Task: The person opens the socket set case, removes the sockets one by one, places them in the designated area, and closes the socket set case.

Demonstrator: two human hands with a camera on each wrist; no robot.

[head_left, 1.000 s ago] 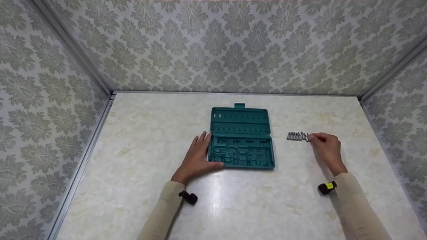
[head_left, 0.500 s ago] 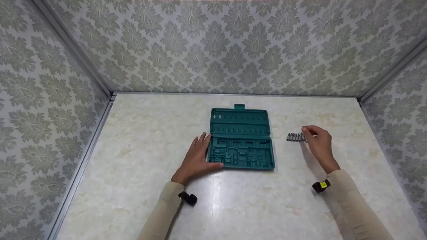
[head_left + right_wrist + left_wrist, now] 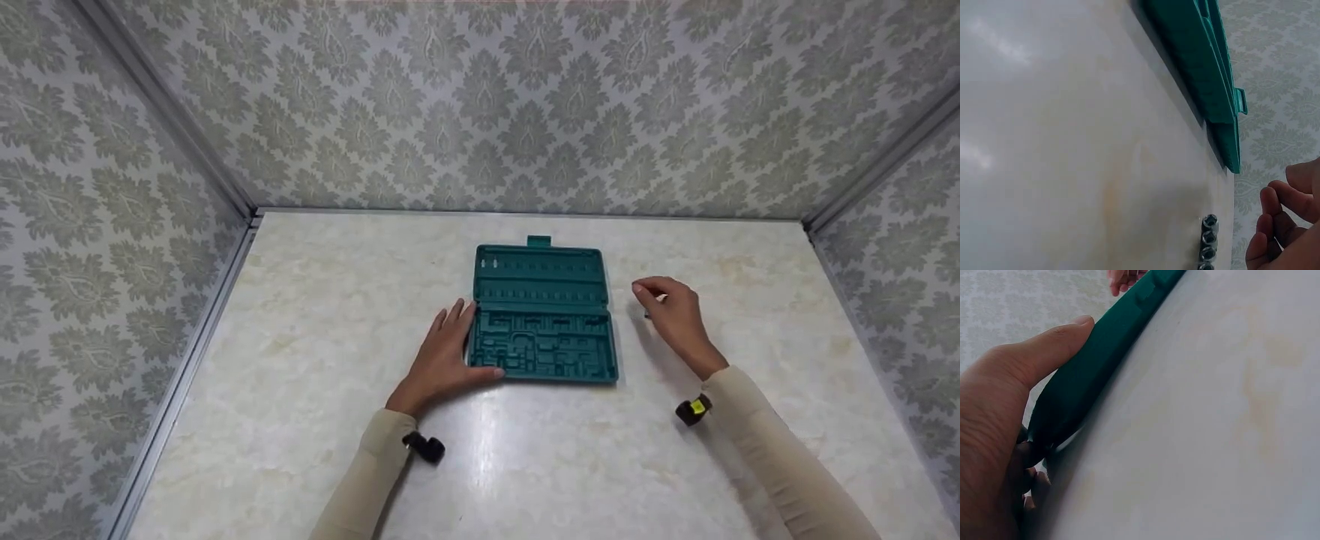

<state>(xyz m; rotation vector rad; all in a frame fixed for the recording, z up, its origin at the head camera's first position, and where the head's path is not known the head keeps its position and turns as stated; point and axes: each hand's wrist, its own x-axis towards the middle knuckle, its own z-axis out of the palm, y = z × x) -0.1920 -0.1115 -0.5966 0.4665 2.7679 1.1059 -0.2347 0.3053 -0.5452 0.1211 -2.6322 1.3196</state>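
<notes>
A green plastic case [image 3: 541, 304] lies unfolded on the table, its two molded halves flat. Two small silvery pieces [image 3: 489, 263] sit in the lid's top left slots. My left hand [image 3: 442, 356] rests at the case's left side, thumb over its front edge, as the left wrist view also shows with the thumb on the green wall [image 3: 1092, 354]. To the right of the case, my right hand [image 3: 675, 311] is raised, thumb and index fingertips pinched around a small socket bit that the fingers mostly hide. Below it, a row of metal socket bits [image 3: 1209, 239] lies on the table.
The pale marbled table [image 3: 322, 300] reaches back to patterned wall panels [image 3: 525, 105] on three sides, with grey metal rails [image 3: 180, 322] at the corners. A latch tab [image 3: 538, 241] sticks up from the lid's back edge.
My right hand has lifted from the right end of the row of socket bits and moved left toward the case, now covering the row in the head view. The left hand stays put.
</notes>
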